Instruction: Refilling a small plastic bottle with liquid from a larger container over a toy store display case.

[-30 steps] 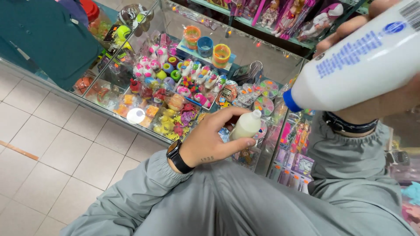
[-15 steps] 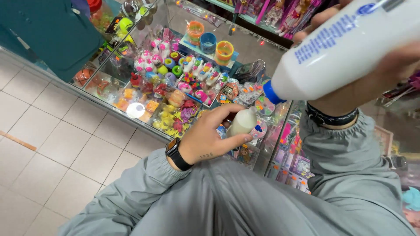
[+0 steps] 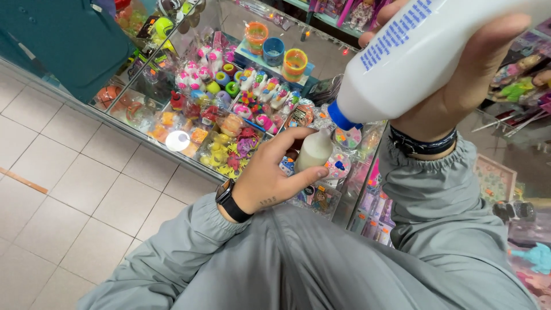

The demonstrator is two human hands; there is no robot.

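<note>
2 hands work over a glass display case point(image 3: 143, 135) of bright toys: the left hand point(image 3: 270, 175) closes around a small pale bottle point(image 3: 314, 150), its lower part hidden by the fingers. The right hand point(image 3: 459, 74) grips a large white bottle point(image 3: 413, 57) tilted so its blue nozzle point(image 3: 342, 117) sits just above the small one. The big bottle's far end is cut off by the frame's edge.

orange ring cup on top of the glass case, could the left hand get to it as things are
Probably not right away. The left hand is wrapped around a small white bottle, so it isn't free, and the orange ring cup sits farther back on the glass case. Nothing seems to block the path otherwise.
</note>
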